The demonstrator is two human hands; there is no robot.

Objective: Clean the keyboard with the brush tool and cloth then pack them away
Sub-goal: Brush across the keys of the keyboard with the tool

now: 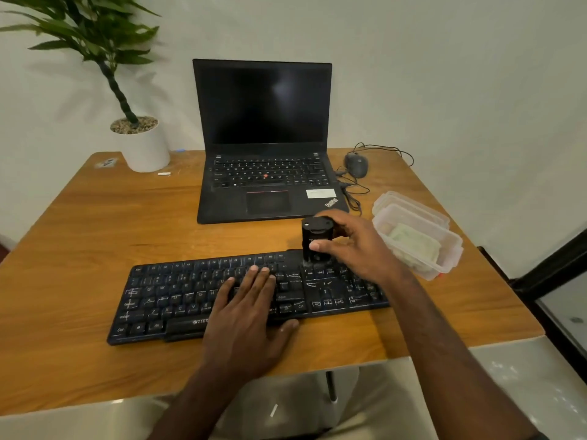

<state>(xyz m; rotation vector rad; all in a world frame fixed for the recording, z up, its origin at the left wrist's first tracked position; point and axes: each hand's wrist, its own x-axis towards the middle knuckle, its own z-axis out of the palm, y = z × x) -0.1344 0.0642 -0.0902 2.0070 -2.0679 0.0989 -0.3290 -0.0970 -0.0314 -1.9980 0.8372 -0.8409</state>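
The left hand [251,308] is lying flat with straight fingers on the black keyboard [178,296] on the wooden table [95,236], while the right hand [352,242] is gripping the upright black brush tool [313,238], its bristles touching the keyboard's upper right keys.

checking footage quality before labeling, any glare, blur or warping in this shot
Head view: wide-angle warping bows the table edges; a faint glare patch sits on the dark laptop screen; the plant casts a soft shadow on the wall; the brush tool in the right hand looks slightly soft; keyboard legends stay readable under the left hand.
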